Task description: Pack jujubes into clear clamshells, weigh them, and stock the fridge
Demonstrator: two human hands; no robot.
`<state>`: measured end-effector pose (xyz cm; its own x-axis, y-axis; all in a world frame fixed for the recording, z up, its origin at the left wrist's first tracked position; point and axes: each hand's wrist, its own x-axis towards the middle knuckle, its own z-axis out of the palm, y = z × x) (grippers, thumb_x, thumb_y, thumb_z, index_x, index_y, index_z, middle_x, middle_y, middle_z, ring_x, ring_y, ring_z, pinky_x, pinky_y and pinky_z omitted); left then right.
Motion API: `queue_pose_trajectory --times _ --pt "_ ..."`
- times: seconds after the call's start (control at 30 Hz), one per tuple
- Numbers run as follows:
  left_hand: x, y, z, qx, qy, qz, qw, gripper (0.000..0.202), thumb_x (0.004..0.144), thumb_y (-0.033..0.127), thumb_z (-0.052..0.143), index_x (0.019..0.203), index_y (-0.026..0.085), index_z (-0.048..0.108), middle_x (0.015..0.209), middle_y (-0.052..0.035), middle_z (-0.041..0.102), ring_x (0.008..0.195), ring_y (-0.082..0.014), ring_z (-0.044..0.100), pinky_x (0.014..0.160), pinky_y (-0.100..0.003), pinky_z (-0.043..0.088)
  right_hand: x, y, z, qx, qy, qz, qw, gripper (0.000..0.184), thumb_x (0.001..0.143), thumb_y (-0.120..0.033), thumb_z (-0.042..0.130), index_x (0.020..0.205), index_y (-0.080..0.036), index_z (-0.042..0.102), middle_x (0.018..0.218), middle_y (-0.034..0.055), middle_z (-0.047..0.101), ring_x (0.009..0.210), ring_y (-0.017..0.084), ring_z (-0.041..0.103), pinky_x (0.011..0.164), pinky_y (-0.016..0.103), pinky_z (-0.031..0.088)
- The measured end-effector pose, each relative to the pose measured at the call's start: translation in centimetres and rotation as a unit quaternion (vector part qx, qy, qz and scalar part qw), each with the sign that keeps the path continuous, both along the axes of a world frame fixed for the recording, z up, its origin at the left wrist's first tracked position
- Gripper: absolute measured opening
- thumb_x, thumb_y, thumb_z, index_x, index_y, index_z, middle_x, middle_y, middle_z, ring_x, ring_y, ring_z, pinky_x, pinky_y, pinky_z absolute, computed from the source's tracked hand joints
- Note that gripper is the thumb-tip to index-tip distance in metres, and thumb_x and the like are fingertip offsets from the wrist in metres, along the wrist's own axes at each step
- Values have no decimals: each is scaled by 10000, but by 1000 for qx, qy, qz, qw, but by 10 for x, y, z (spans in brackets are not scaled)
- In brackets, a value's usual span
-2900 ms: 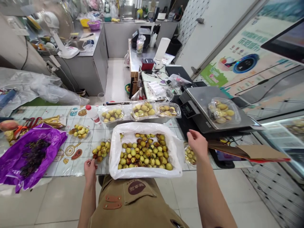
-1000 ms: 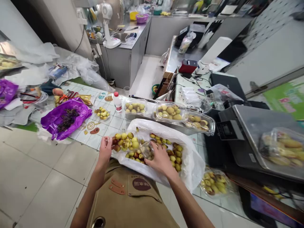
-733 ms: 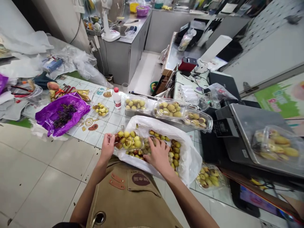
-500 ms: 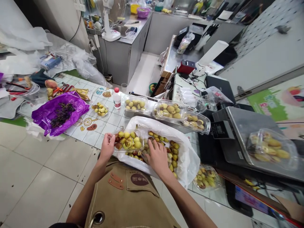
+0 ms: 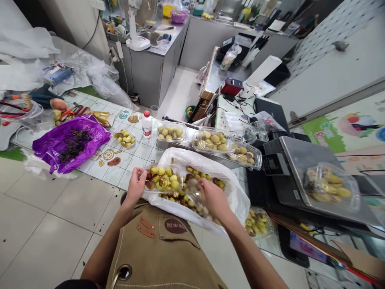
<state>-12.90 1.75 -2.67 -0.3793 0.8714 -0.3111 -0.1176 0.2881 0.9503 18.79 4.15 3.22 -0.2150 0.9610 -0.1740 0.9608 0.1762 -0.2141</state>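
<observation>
My left hand grips the left end of a clear plastic clamshell box heaped with yellow-green and red-brown jujubes, held over the near left corner of a big white-lined box of loose jujubes. My right hand is curled over the loose fruit. It pinches what looks like the clamshell's clear hinged lid, which hangs open to the right.
Three closed jujube boxes line the far side. Another box sits on the scale at right, and one lies right of the big box. A bottle, a small fruit tray and a purple bag are at left.
My right hand has come up out of the loose fruit and shifted right, now gripping the clear lid. My left hand keeps hold of the filled box.
</observation>
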Motion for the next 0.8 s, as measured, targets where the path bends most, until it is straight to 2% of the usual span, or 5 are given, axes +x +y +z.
queue_pose_trajectory --times 0.13,0.23,0.37,0.47,0.8 --pt "1 2 9 11 -22 -44 999 511 864 641 750 1135 229 615 1132 -92 745 904 -205 714 737 -298 572 15 28 45 78 129 -54 987 361 1060 -418 485 1227 -225 740 877 74 778 756 252 700 713 338 481" --pt "3 5 15 10 -58 -74 996 542 879 634 747 1230 227 675 1285 -120 736 1023 -229 713 778 -302 578 -27 47 64 54 238 28 969 406 1085 -463 467 1282 -229 734 848 43 770 717 212 685 721 317 506" --pt "6 11 16 4 -163 -62 985 548 849 626 794 1201 215 712 1244 -107 762 1043 -240 725 847 -328 595 -110 70 47 -16 182 200 963 312 1098 -349 508 1263 -221 738 1043 85 770 945 225 702 855 314 498" --pt "7 14 14 25 -221 -27 975 519 819 589 841 1141 198 727 1195 -97 783 1095 -259 732 951 -359 586 -145 81 28 -21 69 222 972 313 1114 -356 494 1255 -208 731 1182 140 705 1003 237 684 849 313 473" --pt "-5 6 23 30 -200 -87 975 513 817 470 866 1233 192 751 1353 -119 739 1298 -311 653 1101 -413 515 -160 65 18 11 29 210 977 411 1140 -457 397 1236 -251 740 1124 123 688 1013 240 658 807 301 414"
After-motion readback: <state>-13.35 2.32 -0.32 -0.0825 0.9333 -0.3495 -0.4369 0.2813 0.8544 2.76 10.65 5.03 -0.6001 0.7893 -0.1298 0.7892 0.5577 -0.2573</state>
